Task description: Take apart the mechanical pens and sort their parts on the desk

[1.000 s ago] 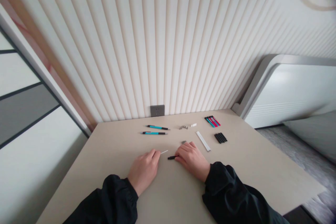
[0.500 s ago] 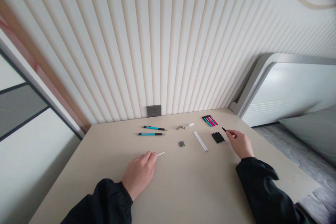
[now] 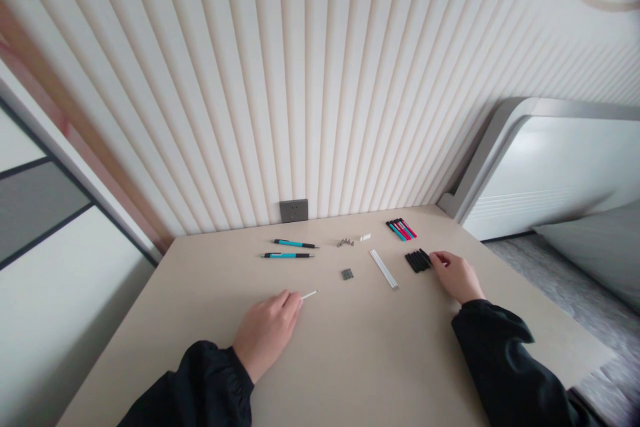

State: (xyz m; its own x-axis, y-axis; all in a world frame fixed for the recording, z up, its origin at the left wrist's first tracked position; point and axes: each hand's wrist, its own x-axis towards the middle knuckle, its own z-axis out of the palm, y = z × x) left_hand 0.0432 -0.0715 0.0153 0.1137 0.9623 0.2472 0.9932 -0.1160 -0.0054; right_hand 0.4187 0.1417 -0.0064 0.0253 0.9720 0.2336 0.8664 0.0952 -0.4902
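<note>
My left hand (image 3: 270, 330) is closed on a thin white pen refill (image 3: 310, 294), whose tip points right above the table. My right hand (image 3: 457, 277) pinches at the right end of a row of black pen grips (image 3: 417, 261); its fingertips touch the last grip and partly hide it. White refills (image 3: 383, 269) lie side by side left of the grips. Small grey pieces (image 3: 347, 274) sit in a cluster nearer the middle. Behind them are small metal cone tips (image 3: 345, 242) and little white parts (image 3: 365, 237). Blue and red pen barrels (image 3: 401, 229) lie in a row at the back right.
Two blue-and-black pens (image 3: 289, 255) lie at the back left of the beige table (image 3: 350, 360). A dark wall socket (image 3: 294, 211) is set in the ribbed wall behind. To the right stands a bed with a white headboard (image 3: 555, 167) and a grey pillow (image 3: 595, 240).
My right hand has lowered slightly left, bringing the black grip it held upright down against the row of grips. My left hand keeps its refill almost in place. The view has shifted slightly.
</note>
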